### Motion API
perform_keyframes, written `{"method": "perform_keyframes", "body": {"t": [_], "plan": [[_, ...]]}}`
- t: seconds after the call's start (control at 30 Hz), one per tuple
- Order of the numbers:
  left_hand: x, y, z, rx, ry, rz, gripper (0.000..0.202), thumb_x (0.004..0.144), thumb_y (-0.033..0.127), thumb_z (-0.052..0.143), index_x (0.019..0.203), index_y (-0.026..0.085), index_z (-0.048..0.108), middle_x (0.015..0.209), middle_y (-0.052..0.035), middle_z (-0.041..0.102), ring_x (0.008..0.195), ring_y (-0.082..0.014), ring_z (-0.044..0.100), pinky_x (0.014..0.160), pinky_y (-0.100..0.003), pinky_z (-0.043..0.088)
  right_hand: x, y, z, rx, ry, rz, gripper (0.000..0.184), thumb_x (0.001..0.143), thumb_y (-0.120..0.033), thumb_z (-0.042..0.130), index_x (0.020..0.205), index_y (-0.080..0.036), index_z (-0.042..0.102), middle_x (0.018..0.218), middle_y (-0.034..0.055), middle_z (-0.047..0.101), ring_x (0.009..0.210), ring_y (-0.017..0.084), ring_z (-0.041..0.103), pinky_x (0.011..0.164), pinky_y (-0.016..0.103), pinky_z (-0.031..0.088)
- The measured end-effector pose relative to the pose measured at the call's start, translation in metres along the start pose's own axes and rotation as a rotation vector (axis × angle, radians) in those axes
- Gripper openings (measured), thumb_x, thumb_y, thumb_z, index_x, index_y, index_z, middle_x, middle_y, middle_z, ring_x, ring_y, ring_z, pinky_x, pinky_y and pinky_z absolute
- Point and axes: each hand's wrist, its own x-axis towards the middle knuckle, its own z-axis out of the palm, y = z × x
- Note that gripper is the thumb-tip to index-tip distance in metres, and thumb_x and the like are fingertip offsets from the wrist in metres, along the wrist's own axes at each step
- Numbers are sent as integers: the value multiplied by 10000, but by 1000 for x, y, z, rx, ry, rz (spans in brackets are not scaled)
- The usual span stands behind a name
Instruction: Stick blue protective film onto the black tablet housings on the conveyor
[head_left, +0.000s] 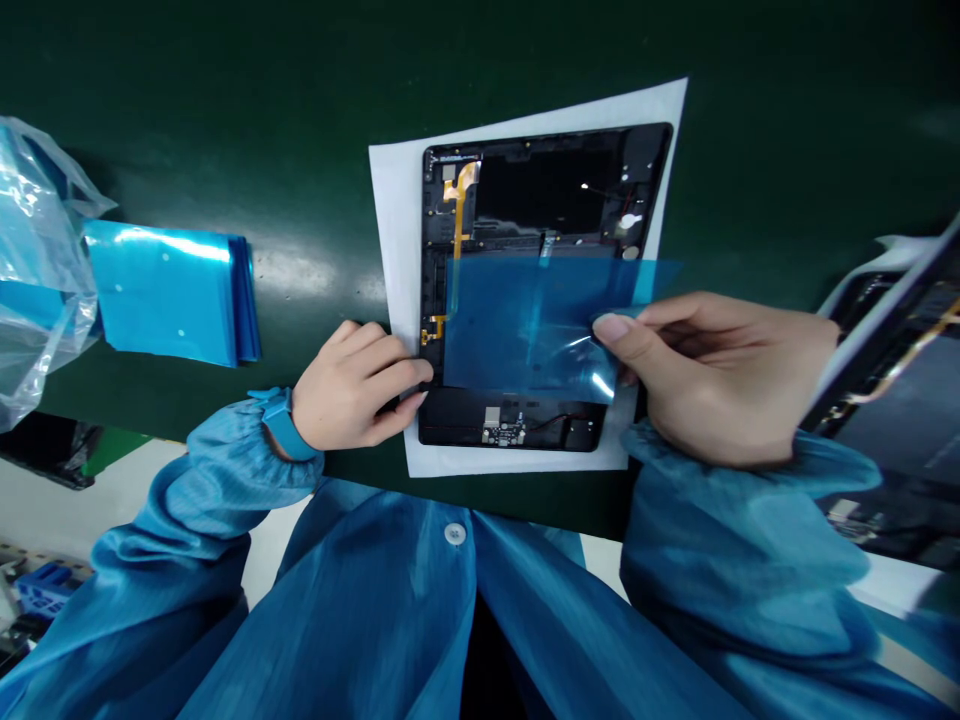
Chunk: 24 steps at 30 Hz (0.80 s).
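An open tablet housing (540, 190), black inside with an orange flex cable, lies on a white sheet (397, 210). Over its middle spreads a see-through blue film (517, 320). My right hand (720, 375) pinches the film's right edge between thumb and fingers. My left hand (364, 385) has its fingers curled at the housing's left edge, thumb and index finger holding that edge. A small circuit board (504, 428) shows below the film. The tips of my right fingers are partly hidden behind the film and thumb.
A stack of blue films (169, 290) lies to the left, beside a clear plastic bag (45, 260) with more blue sheets. Further housings (900, 400) stand or lie at the right, close to my right wrist. The table (300, 90) is dark green.
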Motion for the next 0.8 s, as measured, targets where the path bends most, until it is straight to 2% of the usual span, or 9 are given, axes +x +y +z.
{"method": "perform_keyframes", "body": {"t": [0.2,0.43,0.6,0.8], "plan": [[1,1,0,-1,-20,-15,151,934,296,586,1053,226,647,896,-39,686,777,-211,533,676,-375,353,0,-2,1,-13,-10,13,148,742,-272,827,700,-162,738,563,-4,643,468,88,529,464,230,431],[2,0,0,16,-25,-14,151,937,303,581,1045,228,655,893,-40,696,768,-210,539,673,-374,356,0,-1,1,-25,-5,-3,217,756,-361,831,708,-171,738,595,14,675,482,108,554,454,241,445],[3,1,-1,11,15,19,146,928,276,607,1050,200,634,885,-49,683,767,-213,525,665,-365,362,0,1,0,-24,-9,2,172,745,-314,830,708,-167,749,586,12,675,478,102,553,450,233,444],[2,0,-1,22,10,21,146,931,277,610,1053,198,628,879,-44,676,769,-214,510,667,-365,363,0,-2,1,-14,-7,9,143,736,-279,828,702,-167,746,586,5,672,476,92,539,468,229,452]]}}
